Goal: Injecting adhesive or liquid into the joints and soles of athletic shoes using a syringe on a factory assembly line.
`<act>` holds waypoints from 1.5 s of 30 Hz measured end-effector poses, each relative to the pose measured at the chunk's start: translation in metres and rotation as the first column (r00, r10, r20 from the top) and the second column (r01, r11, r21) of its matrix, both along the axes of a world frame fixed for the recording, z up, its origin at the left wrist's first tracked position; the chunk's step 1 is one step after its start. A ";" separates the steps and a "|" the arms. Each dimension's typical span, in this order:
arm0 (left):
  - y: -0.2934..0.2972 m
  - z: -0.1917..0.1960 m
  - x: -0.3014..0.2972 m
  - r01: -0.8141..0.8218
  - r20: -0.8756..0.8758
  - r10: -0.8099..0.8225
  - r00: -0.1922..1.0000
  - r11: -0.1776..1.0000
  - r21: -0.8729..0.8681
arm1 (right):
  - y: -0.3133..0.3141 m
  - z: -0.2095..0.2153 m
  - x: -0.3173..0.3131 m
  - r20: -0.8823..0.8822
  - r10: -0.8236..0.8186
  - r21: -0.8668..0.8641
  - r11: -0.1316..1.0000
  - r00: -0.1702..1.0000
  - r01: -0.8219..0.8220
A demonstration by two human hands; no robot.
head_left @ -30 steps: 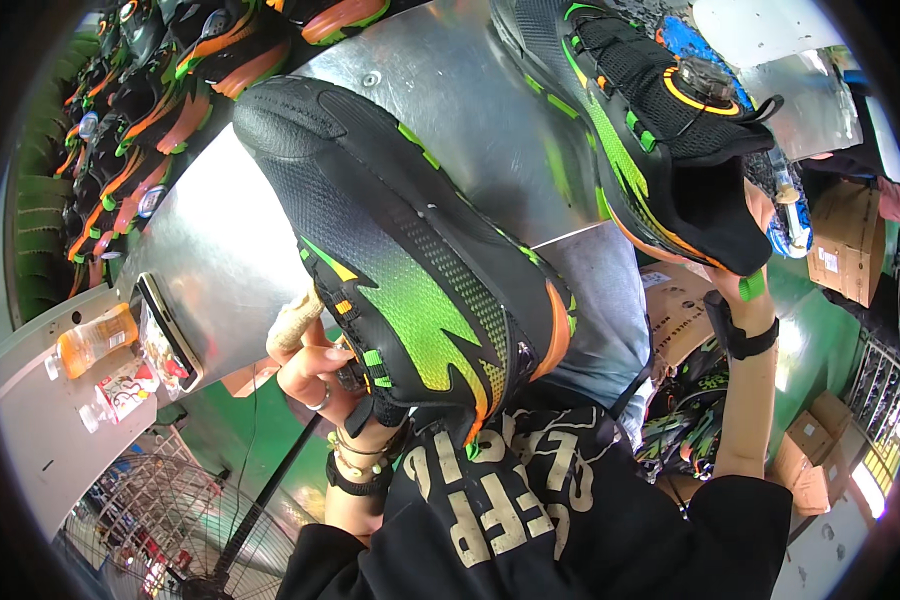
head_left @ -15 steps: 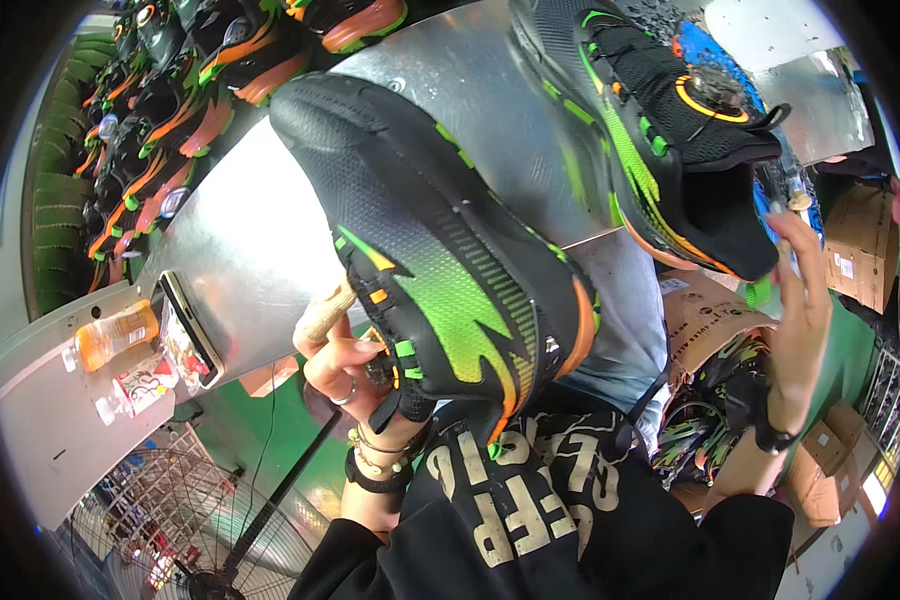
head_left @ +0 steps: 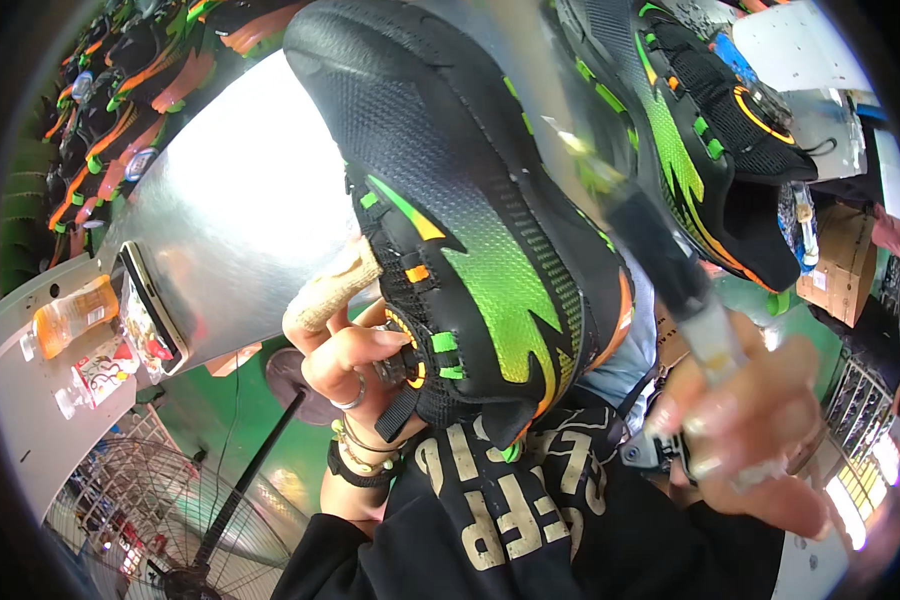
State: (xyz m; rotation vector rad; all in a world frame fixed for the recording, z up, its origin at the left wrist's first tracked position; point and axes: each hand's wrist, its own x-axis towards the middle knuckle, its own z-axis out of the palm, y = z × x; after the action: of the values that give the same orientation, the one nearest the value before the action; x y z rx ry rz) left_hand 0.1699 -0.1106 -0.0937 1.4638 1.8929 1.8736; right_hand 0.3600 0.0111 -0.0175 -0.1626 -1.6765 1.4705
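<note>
My left hand (head_left: pixel 345 345) grips a black sneaker (head_left: pixel 470 200) with a green and yellow flame pattern by its opening, fingers inside the collar, one finger wrapped in a tan bandage. The shoe is held up close, toe pointing up and away. My right hand (head_left: pixel 745 420), blurred with motion, holds a thin brush-like tool (head_left: pixel 660 260) with a dark handle, its tip raised beside the shoe's right side. A second matching black and green sneaker (head_left: pixel 710 130) sits on the metal surface at the upper right.
A shiny metal sheet (head_left: pixel 220 210) slopes behind the shoe. Several more sneakers line the upper left (head_left: pixel 120 110). A phone (head_left: pixel 150 300) leans on the sheet's edge, next to an orange bottle (head_left: pixel 65 320). A floor fan (head_left: pixel 140 510) stands lower left, cardboard boxes (head_left: pixel 840 260) at right.
My right hand came down from the far sneaker and now holds the brush-like tool up beside the held shoe. The held shoe has been raised closer to the camera.
</note>
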 end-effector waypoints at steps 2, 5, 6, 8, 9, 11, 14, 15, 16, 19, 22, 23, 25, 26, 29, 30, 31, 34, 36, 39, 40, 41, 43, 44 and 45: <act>0.001 0.001 0.007 -0.063 0.090 0.060 0.994 0.998 0.027 | 0.005 -0.005 -0.010 0.081 0.033 -0.042 0.999 0.996 -0.030; -0.003 0.004 -0.001 0.076 0.141 -0.079 0.987 0.997 0.031 | 0.015 -0.013 -0.021 0.102 0.076 -0.040 0.997 0.992 -0.073; 0.000 0.006 -0.003 0.096 0.184 -0.112 0.977 0.991 0.093 | 0.014 -0.025 -0.024 -0.056 0.076 0.020 0.997 0.996 -0.075; -0.006 0.007 0.001 0.091 0.253 -0.108 0.961 0.993 0.079 | 0.022 -0.035 -0.022 -0.176 0.135 0.183 0.978 0.975 -0.102; -0.008 0.007 0.002 0.096 0.317 -0.112 0.942 0.993 0.067 | 0.016 -0.033 -0.024 -0.169 0.138 0.178 0.978 0.976 -0.107; -0.011 0.009 -0.005 0.174 0.375 -0.178 0.910 0.984 0.045 | -0.002 -0.024 -0.032 -0.116 -0.146 -0.068 0.988 0.982 0.139; -0.008 0.010 -0.006 0.150 0.469 -0.124 0.875 0.989 -0.018 | 0.011 -0.019 -0.025 0.124 -0.015 -0.090 0.996 0.992 0.026; -0.009 0.012 -0.008 0.186 0.431 -0.168 0.887 0.983 0.001 | 0.013 -0.014 -0.026 0.120 -0.016 -0.086 0.996 0.993 0.026; -0.009 0.014 -0.008 0.223 0.391 -0.212 0.896 0.975 0.017 | 0.015 -0.011 -0.027 0.129 -0.025 -0.036 0.999 0.991 0.029; -0.002 0.014 0.006 0.052 0.336 -0.053 0.940 0.999 0.010 | 0.013 -0.009 -0.031 0.138 -0.047 0.004 0.999 0.989 0.047; 0.000 0.021 -0.007 0.217 0.425 -0.195 0.884 0.976 -0.004 | 0.011 -0.004 -0.029 0.177 -0.053 -0.004 0.999 0.983 0.054; 0.000 0.020 -0.008 0.219 0.428 -0.197 0.882 0.976 -0.003 | 0.011 -0.001 -0.029 0.216 -0.043 -0.004 0.999 0.975 0.045; -0.003 0.018 -0.008 0.206 0.552 -0.167 0.817 0.979 -0.010 | 0.013 0.002 -0.025 0.206 -0.016 0.007 1.000 0.978 0.015; -0.003 0.017 -0.008 0.207 0.551 -0.168 0.817 0.978 -0.009 | 0.014 0.003 -0.024 0.197 0.011 0.020 1.000 0.980 -0.015; -0.006 0.013 -0.001 0.201 0.334 -0.195 0.922 0.979 0.016 | 0.003 0.006 -0.024 0.264 -0.073 -0.013 0.997 0.962 0.079; -0.002 0.014 0.007 0.076 0.308 -0.071 0.949 0.997 -0.002 | 0.002 0.006 -0.023 0.267 -0.076 -0.011 0.997 0.961 0.082; 0.000 0.014 0.013 -0.052 0.279 0.055 0.959 0.998 -0.018 | 0.002 0.005 -0.023 0.246 -0.089 0.006 0.996 0.965 0.090; 0.001 0.015 0.009 0.000 0.291 0.005 0.957 1.000 -0.016 | 0.007 0.008 -0.011 0.242 -0.017 0.014 1.000 0.970 0.014; -0.001 0.014 0.003 0.049 0.299 -0.041 0.953 0.999 -0.017 | 0.010 0.010 -0.003 0.258 0.068 0.003 0.997 0.964 -0.072; -0.004 0.013 -0.004 0.121 0.311 -0.110 0.944 0.992 -0.016 | 0.008 0.010 0.000 0.317 0.076 0.015 0.996 0.945 -0.085; -0.004 0.012 -0.005 0.145 0.315 -0.134 0.940 0.989 -0.014 | 0.006 0.010 -0.001 0.321 0.069 -0.017 0.998 0.945 -0.067; -0.004 0.011 -0.004 0.147 0.317 -0.135 0.939 0.989 -0.013 | 0.005 0.010 -0.001 0.326 0.062 -0.047 0.998 0.943 -0.049; -0.006 0.008 -0.003 0.080 0.239 -0.078 0.968 0.997 -0.001 | 0.002 0.009 -0.001 0.315 0.054 -0.042 0.998 0.947 -0.043; -0.005 0.008 -0.004 0.081 0.239 -0.078 0.968 0.997 -0.001 | 0.001 0.009 0.000 0.305 0.047 -0.035 0.999 0.951 -0.038; -0.003 0.008 -0.004 0.071 0.239 -0.073 0.968 0.997 0.017 | -0.002 0.010 0.002 0.304 0.047 -0.036 0.999 0.951 -0.038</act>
State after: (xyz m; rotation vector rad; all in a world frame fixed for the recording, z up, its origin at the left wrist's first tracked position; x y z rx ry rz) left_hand 0.1662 -0.1138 -0.0857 1.2255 1.7013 1.9273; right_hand 0.3616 0.0093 -0.0078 -0.3894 -1.9137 1.5644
